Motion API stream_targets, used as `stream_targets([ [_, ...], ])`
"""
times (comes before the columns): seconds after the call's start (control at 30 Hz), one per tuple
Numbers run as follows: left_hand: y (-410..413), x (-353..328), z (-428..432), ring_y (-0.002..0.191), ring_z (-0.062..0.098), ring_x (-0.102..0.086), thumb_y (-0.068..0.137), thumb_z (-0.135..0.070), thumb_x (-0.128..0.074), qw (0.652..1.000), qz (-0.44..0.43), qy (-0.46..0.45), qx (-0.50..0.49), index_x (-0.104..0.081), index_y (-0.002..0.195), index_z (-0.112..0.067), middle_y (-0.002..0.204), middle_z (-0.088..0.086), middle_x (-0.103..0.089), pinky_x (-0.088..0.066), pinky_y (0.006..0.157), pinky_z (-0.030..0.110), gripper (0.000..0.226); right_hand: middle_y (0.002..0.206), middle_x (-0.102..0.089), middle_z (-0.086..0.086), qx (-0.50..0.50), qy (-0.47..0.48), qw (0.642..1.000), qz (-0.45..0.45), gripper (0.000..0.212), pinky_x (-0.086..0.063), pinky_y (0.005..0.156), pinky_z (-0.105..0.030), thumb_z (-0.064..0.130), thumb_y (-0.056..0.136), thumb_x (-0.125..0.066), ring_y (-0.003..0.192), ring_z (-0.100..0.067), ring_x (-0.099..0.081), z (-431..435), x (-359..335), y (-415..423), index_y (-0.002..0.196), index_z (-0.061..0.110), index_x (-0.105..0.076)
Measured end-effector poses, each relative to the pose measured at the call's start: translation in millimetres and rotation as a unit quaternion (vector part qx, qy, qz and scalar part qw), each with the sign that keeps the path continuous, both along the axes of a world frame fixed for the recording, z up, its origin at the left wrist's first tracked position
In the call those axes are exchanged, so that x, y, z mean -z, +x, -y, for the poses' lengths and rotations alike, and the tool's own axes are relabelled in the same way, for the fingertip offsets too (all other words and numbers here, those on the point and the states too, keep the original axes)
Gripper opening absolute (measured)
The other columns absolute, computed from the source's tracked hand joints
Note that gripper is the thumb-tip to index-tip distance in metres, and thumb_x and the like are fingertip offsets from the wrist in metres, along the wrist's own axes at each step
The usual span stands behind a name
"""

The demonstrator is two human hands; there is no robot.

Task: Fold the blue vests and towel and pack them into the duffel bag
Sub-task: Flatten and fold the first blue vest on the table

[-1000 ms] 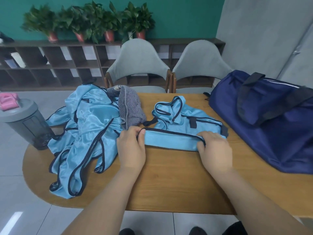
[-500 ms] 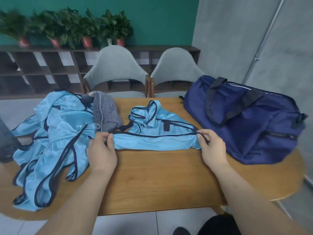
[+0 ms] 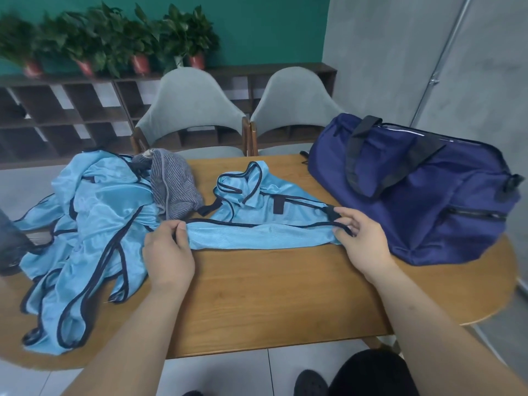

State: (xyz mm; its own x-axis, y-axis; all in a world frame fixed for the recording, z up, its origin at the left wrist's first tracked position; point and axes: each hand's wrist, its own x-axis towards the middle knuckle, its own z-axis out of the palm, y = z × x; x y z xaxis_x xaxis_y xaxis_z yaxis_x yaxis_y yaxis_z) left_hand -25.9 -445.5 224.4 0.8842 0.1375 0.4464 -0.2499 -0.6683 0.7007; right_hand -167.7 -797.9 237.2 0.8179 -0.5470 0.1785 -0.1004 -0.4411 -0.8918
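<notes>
A light blue vest [image 3: 260, 221] with dark trim lies partly folded across the middle of the wooden table [image 3: 271, 298]. My left hand [image 3: 168, 252] pinches its near left corner. My right hand [image 3: 363, 244] pinches the near right corner by the dark trim. A heap of more blue vests [image 3: 85, 238] sprawls at the left. A grey striped towel [image 3: 171, 184] lies bunched between the heap and the vest I hold. The navy duffel bag [image 3: 423, 192] stands at the right, its top zipper open.
Two grey chairs [image 3: 191, 112] stand behind the table. A dark container [image 3: 11, 247] shows at the left edge. Shelves with potted plants [image 3: 120, 44] line the far wall. A grey wall rises close behind the bag.
The view swung right, putting the whole bag in sight and the dark container nearly out. My hands moved apart along the vest's near edge, from lying on it to pinching its corners.
</notes>
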Motion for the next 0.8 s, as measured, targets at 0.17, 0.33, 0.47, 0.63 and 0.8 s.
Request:
stream_targets([
  [0.17, 0.6, -0.2, -0.6, 0.107, 0.040, -0.056, 0.109, -0.023, -0.051, 1.000, -0.014, -0.024, -0.009, -0.068, 0.116, -0.007, 0.102, 0.014, -0.070, -0.045, 0.094, 0.050, 0.024, 0.097, -0.076, 0.018, 0.073, -0.013, 0.997, 0.034, 0.012, -0.056, 0.096, -0.027, 0.030, 0.095, -0.077, 0.098, 0.002, -0.070, -2.4, 4.9, 3.0, 0.106, 0.027, -0.079],
  [0.33, -1.3, -1.8, -0.4, 0.103, 0.036, -0.058, 0.110, -0.026, -0.049, 0.999, -0.014, -0.045, -0.006, -0.066, 0.116, -0.008, 0.095, -0.001, -0.063, -0.048, 0.093, 0.049, 0.026, 0.095, -0.078, 0.015, 0.090, 0.040, 0.994, 0.043, 0.015, -0.059, 0.097, -0.038, 0.042, 0.095, -0.074, 0.100, -0.003, -0.072, 1.3, 7.5, 4.0, 0.097, 0.028, -0.077],
  [0.47, -2.1, -2.6, -1.3, 0.097, 0.036, -0.063, 0.110, -0.030, -0.048, 0.999, -0.011, -0.052, -0.007, -0.065, 0.115, -0.011, 0.096, 0.002, -0.068, -0.051, 0.092, 0.052, 0.026, 0.095, -0.078, 0.013, 0.094, 0.055, 0.993, 0.055, 0.018, -0.059, 0.096, -0.042, 0.044, 0.095, -0.074, 0.099, -0.006, -0.073, 0.7, 8.6, 5.2, 0.097, 0.027, -0.076],
  [0.63, -2.9, -6.8, 1.0, 0.097, 0.035, -0.062, 0.110, -0.030, -0.048, 0.999, -0.013, -0.044, 0.007, -0.064, 0.114, -0.011, 0.104, 0.011, -0.071, -0.049, 0.088, 0.045, 0.025, 0.106, -0.077, 0.009, 0.080, 0.093, 0.988, 0.092, 0.010, -0.056, 0.104, -0.040, 0.025, 0.097, -0.074, 0.108, -0.007, -0.071, -0.5, 5.8, 4.9, 0.107, 0.028, -0.075],
  [0.8, -2.6, -31.9, -2.8, 0.090, 0.029, -0.061, 0.110, -0.029, -0.048, 0.995, -0.026, -0.090, 0.045, -0.063, 0.110, -0.014, 0.092, 0.000, -0.066, -0.044, 0.079, 0.037, 0.022, 0.104, -0.077, 0.008, 0.071, 0.102, 0.989, 0.084, 0.014, -0.057, 0.095, -0.032, 0.021, 0.097, -0.072, 0.103, -0.012, -0.071, 2.2, -14.6, 6.6, 0.105, 0.032, -0.077],
])
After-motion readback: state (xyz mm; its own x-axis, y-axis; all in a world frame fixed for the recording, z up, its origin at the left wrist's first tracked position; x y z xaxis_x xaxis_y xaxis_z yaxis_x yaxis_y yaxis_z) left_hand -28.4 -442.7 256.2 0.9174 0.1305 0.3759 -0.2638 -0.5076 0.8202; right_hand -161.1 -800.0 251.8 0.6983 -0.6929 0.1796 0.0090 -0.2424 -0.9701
